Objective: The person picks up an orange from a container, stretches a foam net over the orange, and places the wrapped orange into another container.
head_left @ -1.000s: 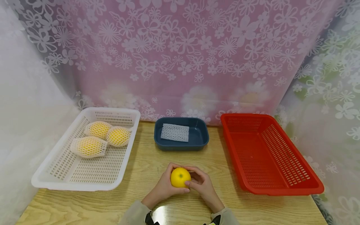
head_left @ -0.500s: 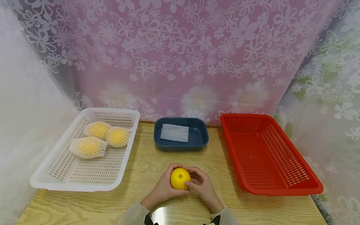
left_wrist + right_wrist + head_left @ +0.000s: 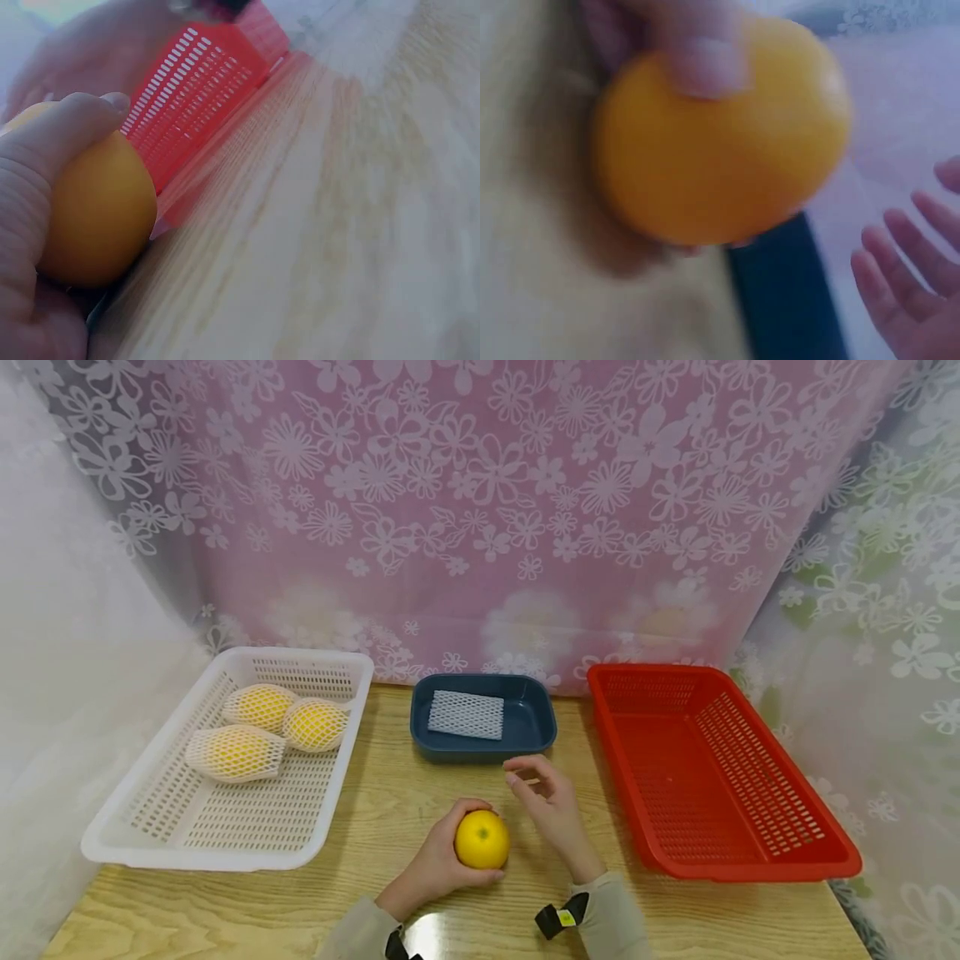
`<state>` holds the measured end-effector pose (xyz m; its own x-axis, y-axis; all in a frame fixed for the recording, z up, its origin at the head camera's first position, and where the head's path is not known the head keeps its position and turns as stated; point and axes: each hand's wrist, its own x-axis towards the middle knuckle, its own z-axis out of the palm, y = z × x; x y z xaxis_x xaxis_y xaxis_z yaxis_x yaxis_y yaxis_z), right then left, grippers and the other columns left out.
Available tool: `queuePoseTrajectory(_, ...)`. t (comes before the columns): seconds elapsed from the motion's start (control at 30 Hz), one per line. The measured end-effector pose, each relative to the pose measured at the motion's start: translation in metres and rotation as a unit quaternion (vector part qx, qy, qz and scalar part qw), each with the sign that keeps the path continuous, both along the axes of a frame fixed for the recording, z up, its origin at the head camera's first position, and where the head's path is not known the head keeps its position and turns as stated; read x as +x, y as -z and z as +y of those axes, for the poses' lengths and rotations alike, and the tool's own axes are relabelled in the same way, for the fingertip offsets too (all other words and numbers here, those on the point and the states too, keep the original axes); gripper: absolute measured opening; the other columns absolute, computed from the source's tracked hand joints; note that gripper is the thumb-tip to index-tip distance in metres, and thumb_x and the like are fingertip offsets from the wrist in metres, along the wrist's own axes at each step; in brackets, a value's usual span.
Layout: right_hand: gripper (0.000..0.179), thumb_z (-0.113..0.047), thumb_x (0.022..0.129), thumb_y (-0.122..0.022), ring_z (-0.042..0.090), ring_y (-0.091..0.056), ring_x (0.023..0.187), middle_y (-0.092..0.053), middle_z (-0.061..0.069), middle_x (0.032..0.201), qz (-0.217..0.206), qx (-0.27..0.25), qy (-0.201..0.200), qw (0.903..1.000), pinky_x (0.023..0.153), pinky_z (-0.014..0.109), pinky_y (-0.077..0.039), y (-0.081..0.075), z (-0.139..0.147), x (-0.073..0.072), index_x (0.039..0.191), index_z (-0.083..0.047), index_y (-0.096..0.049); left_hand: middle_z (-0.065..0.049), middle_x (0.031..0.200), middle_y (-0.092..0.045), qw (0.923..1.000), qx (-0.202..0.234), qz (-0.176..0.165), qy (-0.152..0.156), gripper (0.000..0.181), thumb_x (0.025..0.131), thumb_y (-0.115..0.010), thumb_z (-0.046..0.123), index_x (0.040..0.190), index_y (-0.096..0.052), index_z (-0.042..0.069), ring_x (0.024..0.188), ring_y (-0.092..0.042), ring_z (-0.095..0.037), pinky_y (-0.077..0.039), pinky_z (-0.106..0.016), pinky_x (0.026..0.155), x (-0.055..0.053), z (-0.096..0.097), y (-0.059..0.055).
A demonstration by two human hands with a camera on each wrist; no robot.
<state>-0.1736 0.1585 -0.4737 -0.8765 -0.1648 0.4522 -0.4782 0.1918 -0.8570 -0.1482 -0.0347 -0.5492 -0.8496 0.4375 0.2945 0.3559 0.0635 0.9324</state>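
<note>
My left hand (image 3: 438, 863) grips a yellow-orange orange (image 3: 482, 841) low over the table's near middle, thumb on one side and fingers behind it. In the left wrist view the thumb (image 3: 64, 129) lies across the orange. My right hand (image 3: 553, 810) is apart from the orange, up and to its right, with loosely bent fingers and nothing in them. Its fingers (image 3: 900, 259) appear spread in the right wrist view. Just beyond the fingertips is a dark blue tray (image 3: 528, 718), where a white foam net sleeve (image 3: 466, 714) lies flat.
On the left stands a white slotted basket (image 3: 225, 858) with 3 net-wrapped yellow fruits (image 3: 237, 752) inside. A red slotted basket (image 3: 660, 752) is on the right. All rest on a wood-grain table (image 3: 405, 793), before a pink flowered curtain (image 3: 480, 527).
My right hand has let go of the orange and moved up and right toward the blue tray. The left hand keeps holding the orange in about the same place.
</note>
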Motion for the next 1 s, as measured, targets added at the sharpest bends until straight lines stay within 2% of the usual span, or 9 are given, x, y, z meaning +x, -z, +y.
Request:
queuePoseTrajectory(0.1, 0.015, -0.006, 0.094, -0.067, 0.026, -0.063, 0.086, -0.068, 0.013, 0.105, 0.021, 0.045, 0.03, 0.9983, 0.072, 0.03, -0.054, -0.015, -0.003, -0.021, 0.108, -0.003, -0.07, 0.006, 0.125, -0.057, 1.0, 0.001, 0.001, 0.003, 0.079, 0.069, -0.092, 0.023, 0.133, -0.048, 0.008, 0.106, -0.059, -0.018, -0.05, -0.035, 0.092, 0.0, 0.0, 0.002)
queuePoseTrajectory(0.2, 0.015, -0.014, 0.094, -0.069, 0.024, -0.063, 0.085, -0.068, 0.006, 0.105, 0.007, 0.107, 0.057, 0.9926, 0.073, 0.033, -0.055, -0.031, -0.007, -0.041, 0.107, -0.007, -0.071, 0.005, 0.125, -0.057, 1.0, 0.003, 0.0, 0.009, 0.077, 0.069, -0.092, 0.022, 0.131, -0.049, 0.013, 0.106, -0.059, -0.018, -0.05, -0.035, 0.092, 0.0, 0.0, 0.002)
queuePoseTrajectory(0.3, 0.016, -0.019, 0.095, -0.069, 0.023, -0.061, 0.088, -0.067, 0.004, 0.107, -0.021, 0.17, 0.06, 0.9834, 0.075, 0.036, -0.054, -0.043, -0.012, -0.062, 0.109, -0.011, -0.071, 0.004, 0.124, -0.056, 0.9999, 0.006, -0.002, 0.015, 0.075, 0.069, -0.092, 0.02, 0.13, -0.049, 0.019, 0.106, -0.059, -0.018, -0.05, -0.035, 0.091, 0.0, 0.0, 0.001)
queuePoseTrajectory(0.4, 0.022, -0.02, 0.094, -0.069, 0.028, -0.06, 0.095, -0.064, 0.007, 0.112, -0.048, 0.237, 0.048, 0.9692, 0.079, 0.04, -0.054, -0.047, -0.016, -0.084, 0.114, -0.009, -0.069, 0.004, 0.124, -0.056, 0.9998, 0.006, -0.001, 0.02, 0.075, 0.069, -0.093, 0.02, 0.129, -0.049, 0.021, 0.106, -0.059, -0.018, -0.05, -0.035, 0.092, 0.0, 0.0, 0.0)
queuePoseTrajectory(0.6, 0.038, -0.021, 0.093, -0.07, 0.032, -0.053, 0.112, -0.055, 0.011, 0.128, -0.11, 0.364, 0.008, 0.9249, 0.09, 0.046, -0.05, -0.038, -0.024, -0.116, 0.128, -0.01, -0.062, -0.002, 0.127, -0.057, 0.9993, 0.013, 0.01, 0.034, 0.077, 0.069, -0.093, 0.019, 0.131, -0.048, 0.013, 0.109, -0.058, -0.018, -0.049, -0.035, 0.094, 0.0, 0.001, -0.001)
queuePoseTrajectory(0.67, 0.041, -0.021, 0.092, -0.072, 0.031, -0.052, 0.115, -0.053, 0.012, 0.131, -0.128, 0.395, -0.004, 0.9098, 0.092, 0.047, -0.049, -0.033, -0.027, -0.124, 0.13, -0.011, -0.061, -0.004, 0.129, -0.058, 0.9991, 0.013, 0.017, 0.036, 0.078, 0.069, -0.093, 0.019, 0.132, -0.048, 0.009, 0.11, -0.058, -0.018, -0.049, -0.035, 0.095, 0.0, 0.001, 0.0)
queuePoseTrajectory(0.8, 0.046, -0.021, 0.089, -0.076, 0.031, -0.052, 0.118, -0.052, 0.014, 0.132, -0.153, 0.437, -0.027, 0.8858, 0.095, 0.046, -0.048, -0.026, -0.034, -0.134, 0.131, -0.011, -0.06, -0.007, 0.13, -0.058, 0.9991, 0.007, 0.023, 0.036, 0.078, 0.068, -0.093, 0.016, 0.132, -0.049, 0.008, 0.11, -0.058, -0.017, -0.048, -0.034, 0.095, 0.0, 0.002, -0.002)
queuePoseTrajectory(0.9, 0.045, -0.018, 0.087, -0.078, 0.03, -0.054, 0.115, -0.055, 0.015, 0.128, -0.152, 0.461, -0.04, 0.8736, 0.095, 0.043, -0.049, -0.021, -0.037, -0.138, 0.128, -0.009, -0.062, -0.011, 0.13, -0.058, 0.999, 0.009, 0.019, 0.039, 0.076, 0.069, -0.091, 0.01, 0.131, -0.049, 0.008, 0.111, -0.058, -0.017, -0.048, -0.034, 0.095, 0.002, 0.002, -0.008)
queuePoseTrajectory(1.0, 0.04, -0.015, 0.086, -0.078, 0.028, -0.056, 0.108, -0.06, 0.013, 0.121, -0.148, 0.47, -0.045, 0.869, 0.092, 0.041, -0.05, -0.017, -0.039, -0.14, 0.122, -0.007, -0.064, -0.017, 0.129, -0.058, 0.9986, 0.015, 0.018, 0.047, 0.072, 0.069, -0.09, 0.006, 0.13, -0.05, 0.007, 0.11, -0.058, -0.017, -0.049, -0.034, 0.095, 0.005, 0.0, -0.018)
